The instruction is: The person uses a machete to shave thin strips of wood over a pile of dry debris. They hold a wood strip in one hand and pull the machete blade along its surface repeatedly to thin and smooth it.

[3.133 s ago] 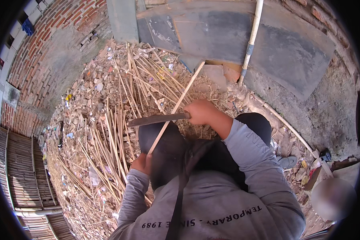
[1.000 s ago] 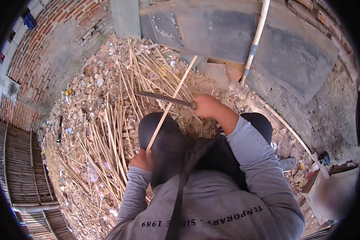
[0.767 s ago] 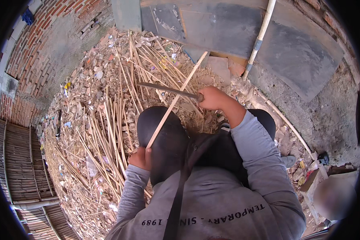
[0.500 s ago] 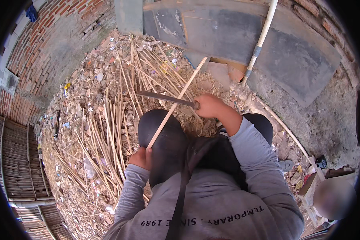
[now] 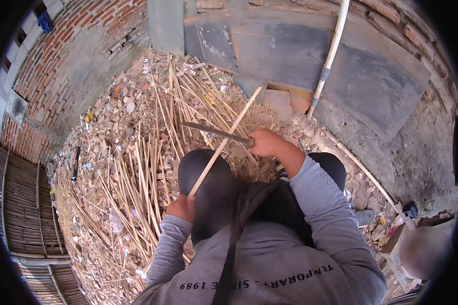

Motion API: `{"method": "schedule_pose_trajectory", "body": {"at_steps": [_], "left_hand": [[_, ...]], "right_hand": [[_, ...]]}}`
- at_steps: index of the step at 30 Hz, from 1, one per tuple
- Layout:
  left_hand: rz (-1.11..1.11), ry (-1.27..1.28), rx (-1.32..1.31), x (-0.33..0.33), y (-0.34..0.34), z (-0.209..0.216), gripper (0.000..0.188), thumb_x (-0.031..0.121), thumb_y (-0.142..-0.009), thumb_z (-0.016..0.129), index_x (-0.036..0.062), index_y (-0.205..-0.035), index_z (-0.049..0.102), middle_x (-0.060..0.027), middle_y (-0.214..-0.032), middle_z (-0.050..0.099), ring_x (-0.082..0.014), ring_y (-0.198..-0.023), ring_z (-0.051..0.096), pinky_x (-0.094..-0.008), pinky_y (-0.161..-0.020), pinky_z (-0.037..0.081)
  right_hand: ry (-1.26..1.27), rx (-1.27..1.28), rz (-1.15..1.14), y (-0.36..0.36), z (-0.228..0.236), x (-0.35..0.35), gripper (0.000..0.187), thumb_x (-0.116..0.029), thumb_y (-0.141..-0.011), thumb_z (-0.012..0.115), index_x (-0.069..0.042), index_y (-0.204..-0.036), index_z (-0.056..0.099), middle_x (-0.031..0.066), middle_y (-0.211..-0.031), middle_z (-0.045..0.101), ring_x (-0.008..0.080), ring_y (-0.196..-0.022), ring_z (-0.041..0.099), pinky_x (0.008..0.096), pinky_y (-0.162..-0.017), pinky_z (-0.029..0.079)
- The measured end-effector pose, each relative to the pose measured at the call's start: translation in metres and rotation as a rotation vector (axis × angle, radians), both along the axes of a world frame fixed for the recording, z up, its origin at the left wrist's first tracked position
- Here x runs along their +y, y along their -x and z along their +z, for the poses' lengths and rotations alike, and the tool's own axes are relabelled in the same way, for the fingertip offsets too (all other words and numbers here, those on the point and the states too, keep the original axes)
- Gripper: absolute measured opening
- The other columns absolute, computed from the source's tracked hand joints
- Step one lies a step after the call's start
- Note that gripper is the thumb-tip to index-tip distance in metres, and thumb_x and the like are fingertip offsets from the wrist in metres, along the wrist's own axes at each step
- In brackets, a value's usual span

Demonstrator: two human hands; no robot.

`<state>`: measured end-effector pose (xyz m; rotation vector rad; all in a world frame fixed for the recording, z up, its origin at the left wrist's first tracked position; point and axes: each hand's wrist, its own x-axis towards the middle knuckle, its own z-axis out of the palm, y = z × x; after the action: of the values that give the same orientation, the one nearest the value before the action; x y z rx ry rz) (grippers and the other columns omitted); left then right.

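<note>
Pale and seemingly part-worked, the stick (image 5: 220, 150) slants away from the left hand's (image 5: 181, 207) gripping fingers, crossing the knife (image 5: 203, 129) the right hand (image 5: 264, 142) clasps, while loose sticks (image 5: 140, 173), finished or not unclear, lie left of both.

In the middle of the frame a stick (image 5: 209, 168) slants over the left knee (image 5: 219, 188), its lower end in the left hand (image 5: 180, 208). A knife (image 5: 206, 130) crosses it, handle in the right hand (image 5: 264, 143), right of the stick. Loose sticks (image 5: 146, 178) lie on rubble (image 5: 112, 117), left of and above the knees. A brick wall (image 5: 81, 61) fills the upper left, a slatted panel (image 5: 23, 203) the lower left; boards (image 5: 285, 46) span the top, behind a pipe (image 5: 333, 46) at upper right.
</note>
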<state>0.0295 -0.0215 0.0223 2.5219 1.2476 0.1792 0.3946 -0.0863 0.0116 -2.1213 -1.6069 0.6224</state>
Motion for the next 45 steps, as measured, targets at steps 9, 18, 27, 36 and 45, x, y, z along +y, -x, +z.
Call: {"method": "schedule_pose_trajectory", "body": {"at_steps": [9, 18, 27, 36, 45], "left_hand": [[0.005, -0.011, -0.038, -0.004, 0.0, -0.006, 0.035, 0.035, -0.095, 0.051, 0.0019, -0.084, 0.052, -0.0272, -0.065, 0.06, -0.0484, -0.065, 0.06, -0.0557, -0.06, 0.047], [0.003, -0.038, -0.006, -0.005, 0.003, -0.006, 0.032, 0.034, -0.094, 0.052, 0.0029, -0.085, 0.052, -0.0268, -0.064, 0.06, -0.0479, -0.063, 0.06, -0.0559, -0.058, 0.047], [0.025, -0.009, 0.076, 0.001, -0.001, 0.006, 0.037, 0.038, -0.095, 0.049, 0.0024, -0.086, 0.054, -0.0264, -0.068, 0.062, -0.0475, -0.067, 0.061, -0.0554, -0.063, 0.048], [0.013, 0.019, 0.011, 0.002, 0.002, -0.002, 0.036, 0.038, -0.095, 0.05, 0.0027, -0.085, 0.053, -0.0277, -0.067, 0.061, -0.0489, -0.067, 0.061, -0.0562, -0.062, 0.048], [0.031, -0.001, 0.066, 0.003, -0.004, 0.003, 0.037, 0.038, -0.093, 0.053, 0.0023, -0.084, 0.057, -0.0271, -0.068, 0.062, -0.0476, -0.068, 0.062, -0.055, -0.064, 0.05]], "right_hand": [[0.056, -0.004, -0.011, -0.002, -0.002, 0.0, 0.023, -0.021, -0.069, 0.064, -0.006, -0.085, 0.07, 0.021, -0.083, 0.066, 0.0378, -0.083, 0.065, 0.0459, -0.075, 0.051], [0.084, -0.077, 0.005, 0.021, 0.015, -0.002, 0.03, -0.016, -0.067, 0.061, -0.004, -0.094, 0.068, 0.0201, -0.092, 0.067, 0.0389, -0.089, 0.064, 0.0455, -0.077, 0.052], [-0.029, -0.078, -0.197, -0.035, -0.034, 0.007, 0.033, -0.023, -0.068, 0.064, -0.002, -0.093, 0.068, 0.0222, -0.09, 0.067, 0.0397, -0.085, 0.064, 0.0455, -0.077, 0.052], [0.117, -0.077, 0.064, 0.015, 0.014, 0.0, 0.03, -0.021, -0.068, 0.063, -0.009, -0.096, 0.07, 0.0194, -0.089, 0.067, 0.0367, -0.09, 0.065, 0.0472, -0.078, 0.052], [-0.009, -0.041, -0.155, -0.032, -0.031, 0.011, 0.035, -0.024, -0.069, 0.066, -0.004, -0.097, 0.068, 0.0228, -0.091, 0.067, 0.0392, -0.088, 0.064, 0.0453, -0.079, 0.051]]}}
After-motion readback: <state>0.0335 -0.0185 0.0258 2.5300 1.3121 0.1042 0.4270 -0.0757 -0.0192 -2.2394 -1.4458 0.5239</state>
